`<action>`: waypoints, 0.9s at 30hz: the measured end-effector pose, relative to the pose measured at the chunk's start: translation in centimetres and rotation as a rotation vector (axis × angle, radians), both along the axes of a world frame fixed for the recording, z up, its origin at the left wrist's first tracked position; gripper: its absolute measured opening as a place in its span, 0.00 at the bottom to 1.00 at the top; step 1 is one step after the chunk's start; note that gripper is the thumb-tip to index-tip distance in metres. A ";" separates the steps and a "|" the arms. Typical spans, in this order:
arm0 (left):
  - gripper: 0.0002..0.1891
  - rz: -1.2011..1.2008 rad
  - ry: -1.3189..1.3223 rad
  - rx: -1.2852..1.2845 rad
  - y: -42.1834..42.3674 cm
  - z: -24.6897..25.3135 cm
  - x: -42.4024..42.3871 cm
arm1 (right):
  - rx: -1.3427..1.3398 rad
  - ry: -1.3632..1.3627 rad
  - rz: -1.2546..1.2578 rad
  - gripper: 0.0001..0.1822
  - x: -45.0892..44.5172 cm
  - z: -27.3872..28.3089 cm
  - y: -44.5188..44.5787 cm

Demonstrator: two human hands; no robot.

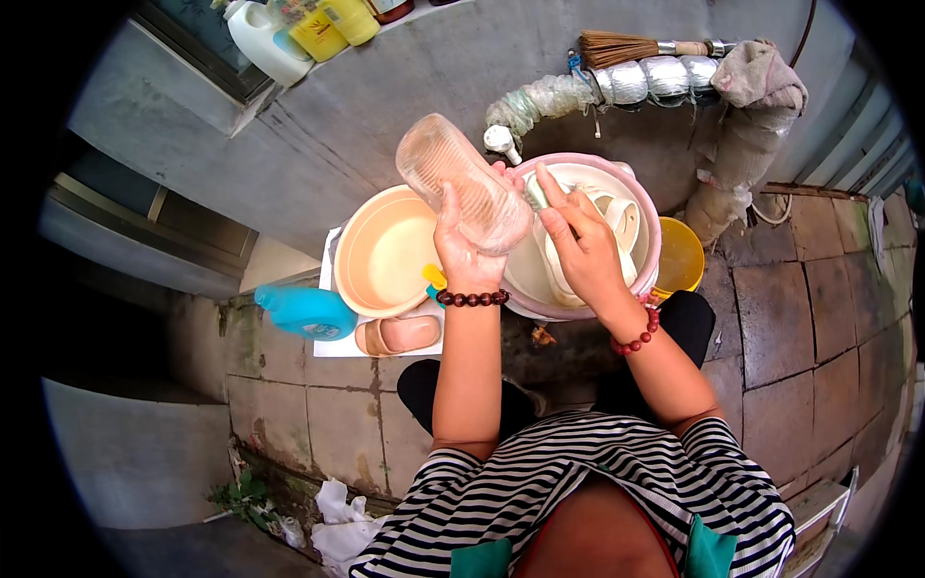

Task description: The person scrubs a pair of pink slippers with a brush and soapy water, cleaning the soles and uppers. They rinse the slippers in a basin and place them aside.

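My left hand [470, 260] holds up a wet, pinkish slipper [462, 184], its ribbed sole facing me. Just right of it, my right hand [582, 246] grips a pale green and white handle, probably a brush; its bristles are hidden. Under my right hand is a pink-rimmed basin [652, 217] holding white slippers or sandals [623, 220] and cloudy water. A peach plastic basin [347, 238] with liquid stands to the left. In front of it, a tan slipper [397, 335] lies on a white sheet, beside a blue plastic bottle [311, 312].
A foil-wrapped pipe with a white tap [500, 139] reaches over the basin's far edge, with a twig brush [621, 49] on top. A yellow bucket [679, 253] stands at right. Bottles [318, 32] line the ledge at upper left. A grey wall rises behind.
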State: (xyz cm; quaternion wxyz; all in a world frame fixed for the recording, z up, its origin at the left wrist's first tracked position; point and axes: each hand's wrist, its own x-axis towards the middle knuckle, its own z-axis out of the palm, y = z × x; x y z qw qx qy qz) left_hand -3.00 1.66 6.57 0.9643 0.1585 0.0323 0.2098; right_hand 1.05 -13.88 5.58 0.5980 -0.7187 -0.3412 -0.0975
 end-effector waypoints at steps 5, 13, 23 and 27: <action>0.26 0.154 0.095 -0.033 0.4 -1.4 1.3 | -0.069 -0.056 -0.021 0.27 -1.5 0.9 1.0; 0.19 0.114 0.138 -0.159 -0.5 -1.7 1.8 | -0.173 -0.241 -0.041 0.26 -4.3 0.7 1.5; 0.20 0.096 0.092 -0.207 0.4 -3.2 3.4 | -0.035 -0.128 -0.080 0.25 -4.3 0.4 1.5; 0.21 0.216 0.162 -0.114 -1.8 -2.8 2.7 | -0.019 0.106 -0.110 0.26 0.3 -0.2 1.8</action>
